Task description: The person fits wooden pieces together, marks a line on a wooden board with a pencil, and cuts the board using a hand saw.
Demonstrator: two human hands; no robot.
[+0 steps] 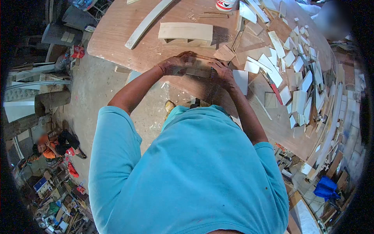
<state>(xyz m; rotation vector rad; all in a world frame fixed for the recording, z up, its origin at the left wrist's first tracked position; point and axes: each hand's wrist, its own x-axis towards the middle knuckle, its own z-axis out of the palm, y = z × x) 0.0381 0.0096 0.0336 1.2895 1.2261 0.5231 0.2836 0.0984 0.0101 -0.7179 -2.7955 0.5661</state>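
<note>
- Left hand: half closed around the left end of a wooden piece, a bit blurry, so can't tell where each finger sits.
- Right hand: partly open, fingers bent over the right end of that same piece.
- The piece itself is between the two hands, at the near edge of the big worktable. Its underside is too shadowed to make out.
- Just beyond the hands there's a pale block with a curved top, gaps showing under it.
- Small flat square of wood near the right hand, plus a white panel just beside that wrist.
- Further out: long curved strip to the left, white tub at the far side, loads of scrap offcuts to the right, and a red-handled tool among them.
- Way off left, a seated person in orange and dark trousers.
</note>
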